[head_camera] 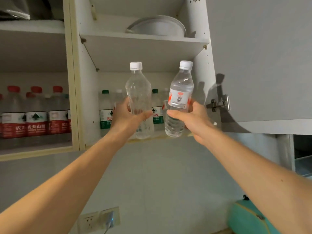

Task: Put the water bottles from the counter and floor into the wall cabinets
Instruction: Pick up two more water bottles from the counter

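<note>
Far left, red-capped labelled water bottles (36, 114) already fill one cabinet shelf. The left hand (125, 114) has its fingers wrapped round a clear unlabelled plastic bottle (139, 100); the right hand (187, 115) grips a clear white-capped bottle with a red-and-white label (180, 98). Both are raised before the open white wall cabinet (143, 43), in front of green-capped bottles (105, 108). Next, I judge, they need free spots on that lower shelf.
</note>
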### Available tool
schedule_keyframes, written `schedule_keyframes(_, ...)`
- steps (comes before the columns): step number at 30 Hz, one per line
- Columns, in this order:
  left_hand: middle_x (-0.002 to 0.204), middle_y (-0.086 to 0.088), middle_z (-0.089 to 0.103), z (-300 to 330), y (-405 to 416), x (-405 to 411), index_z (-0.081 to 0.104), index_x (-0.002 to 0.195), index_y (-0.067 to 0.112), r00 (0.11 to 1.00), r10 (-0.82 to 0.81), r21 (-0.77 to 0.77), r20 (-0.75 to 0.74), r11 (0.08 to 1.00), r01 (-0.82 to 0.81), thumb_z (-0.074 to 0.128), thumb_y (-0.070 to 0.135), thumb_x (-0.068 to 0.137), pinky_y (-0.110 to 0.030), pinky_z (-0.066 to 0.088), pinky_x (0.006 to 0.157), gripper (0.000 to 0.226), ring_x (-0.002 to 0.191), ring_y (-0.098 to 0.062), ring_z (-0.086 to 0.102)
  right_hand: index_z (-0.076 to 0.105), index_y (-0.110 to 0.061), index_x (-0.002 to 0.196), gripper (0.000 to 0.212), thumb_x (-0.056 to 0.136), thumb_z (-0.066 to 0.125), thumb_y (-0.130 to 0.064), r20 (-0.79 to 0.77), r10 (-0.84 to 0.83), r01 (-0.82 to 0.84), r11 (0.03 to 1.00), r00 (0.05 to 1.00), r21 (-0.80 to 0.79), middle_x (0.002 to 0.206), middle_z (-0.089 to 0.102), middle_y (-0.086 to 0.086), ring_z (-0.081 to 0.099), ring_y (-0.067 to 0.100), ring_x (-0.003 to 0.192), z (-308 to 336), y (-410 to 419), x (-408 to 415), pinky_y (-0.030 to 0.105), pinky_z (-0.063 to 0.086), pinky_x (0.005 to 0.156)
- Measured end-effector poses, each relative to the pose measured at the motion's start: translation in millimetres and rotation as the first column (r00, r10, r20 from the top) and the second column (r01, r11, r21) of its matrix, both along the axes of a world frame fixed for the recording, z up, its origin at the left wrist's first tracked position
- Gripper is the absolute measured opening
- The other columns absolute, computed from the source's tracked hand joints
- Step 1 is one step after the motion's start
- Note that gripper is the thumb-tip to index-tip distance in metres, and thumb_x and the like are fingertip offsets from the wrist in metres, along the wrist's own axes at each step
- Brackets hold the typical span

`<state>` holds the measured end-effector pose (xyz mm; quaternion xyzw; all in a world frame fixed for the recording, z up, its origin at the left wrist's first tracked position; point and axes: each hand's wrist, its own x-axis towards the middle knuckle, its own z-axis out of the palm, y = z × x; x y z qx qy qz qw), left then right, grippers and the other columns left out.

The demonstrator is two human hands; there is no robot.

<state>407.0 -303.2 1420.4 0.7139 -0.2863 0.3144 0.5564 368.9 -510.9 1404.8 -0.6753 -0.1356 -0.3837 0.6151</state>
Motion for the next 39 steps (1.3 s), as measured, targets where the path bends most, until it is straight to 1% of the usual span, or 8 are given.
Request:
schedule_keyframes(3,0.098,0.016,0.071,2.3,-1.9,12.0,0.061,0.111,0.042,1.0,-0.001,0.018,-0.03,1.0,0.001,0.086,0.038,0.077,-0.025,0.051,0.069,0.042,0.088,0.001,0.065,0.064,-0.032,0.119,0.059,0.068,0.093,-0.029,-0.052,-0.004,0.0,0.996,0.999,-0.093,0.097,0.075,-0.017,0.069,-0.008,0.081,12.5,-6.5,16.1,0.016,0.049,0.069)
schedule_keyframes(7,0.11,0.006,0.072,6.4,-10.4,27.2,0.059,0.13,0.027,0.99,-0.019,0.057,-0.138,0.998,0.027,0.081,0.042,0.082,-0.052,0.053,0.094,0.055,0.1,-0.017,0.066,0.067,-0.032,0.113,0.052,0.068,0.092,-0.036,-0.161,0.016,-0.047,0.981,0.987,-0.189,0.099,0.076,-0.014,0.072,0.004,0.09,28.4,-15.1,31.3,0.028,0.055,0.077)
schedule_keyframes(13,0.109,0.011,0.067,10.8,-22.9,56.0,0.054,0.118,0.034,0.979,-0.007,0.062,-0.203,0.998,0.02,0.076,0.039,0.087,-0.034,0.053,0.077,0.038,0.099,-0.014,0.063,0.069,-0.028,0.115,0.047,0.075,0.086,-0.045,-0.19,-0.06,0.011,0.968,0.98,-0.252,0.104,0.076,-0.007,0.071,0.012,0.088,31.3,-10.1,64.4,0.03,0.054,0.072)
schedule_keyframes(17,0.135,-0.003,0.061,14.3,-33.6,73.6,0.045,0.142,0.019,0.965,0.061,0.124,-0.255,0.992,-0.03,0.073,0.045,0.088,-0.052,0.049,0.104,0.066,0.118,-0.026,0.059,0.061,-0.023,0.128,0.055,0.081,0.082,-0.042,-0.194,-0.121,0.062,0.957,0.974,-0.284,0.114,0.071,-0.002,0.068,0.02,0.102,29.4,-4.9,89.6,0.04,0.055,0.092)
schedule_keyframes(23,0.149,-0.008,0.051,16.3,-44.4,89.6,0.039,0.147,0.016,0.964,0.098,0.129,-0.249,0.989,-0.067,0.072,0.044,0.091,-0.05,0.044,0.11,0.071,0.133,-0.031,0.052,0.063,-0.018,0.127,0.049,0.085,0.08,-0.036,-0.221,-0.136,0.061,0.947,0.966,-0.315,0.116,0.072,0.003,0.069,0.023,0.103,33.1,-3.1,106.9,0.043,0.056,0.095)
schedule_keyframes(34,0.14,-0.009,0.058,16.0,-52.4,93.9,0.044,0.143,0.013,0.948,0.206,0.168,-0.245,0.971,-0.168,0.069,0.041,0.094,-0.041,0.049,0.098,0.062,0.122,-0.03,0.059,0.055,-0.022,0.137,0.057,0.087,0.078,-0.036,-0.222,-0.151,0.073,0.943,0.963,-0.326,0.124,0.068,0.001,0.065,0.022,0.11,28.3,2.2,97.8,0.037,0.053,0.096)
schedule_keyframes(37,0.112,-0.006,0.069,15.8,-51.7,85.5,0.06,0.124,0.012,0.928,0.349,0.257,-0.132,0.916,-0.308,0.073,0.042,0.09,-0.034,0.054,0.076,0.047,0.094,-0.022,0.067,0.059,-0.027,0.128,0.044,0.089,0.076,-0.034,-0.209,-0.161,0.071,0.921,0.965,-0.382,0.121,0.069,0.0,0.065,0.022,0.11,28.4,1.9,90.0,0.039,0.053,0.098)
schedule_keyframes(39,0.085,0.0,0.065,14.0,-47.4,76.9,0.063,0.105,0.009,0.899,0.438,0.281,-0.005,0.863,-0.419,0.074,0.043,0.088,-0.026,0.045,0.054,0.04,0.066,-0.013,0.06,0.06,-0.032,0.115,0.031,0.089,0.076,-0.035,-0.192,-0.19,0.097,0.906,0.963,-0.412,0.117,0.07,-0.001,0.066,0.022,0.107,27.8,1.6,86.1,0.036,0.054,0.094)
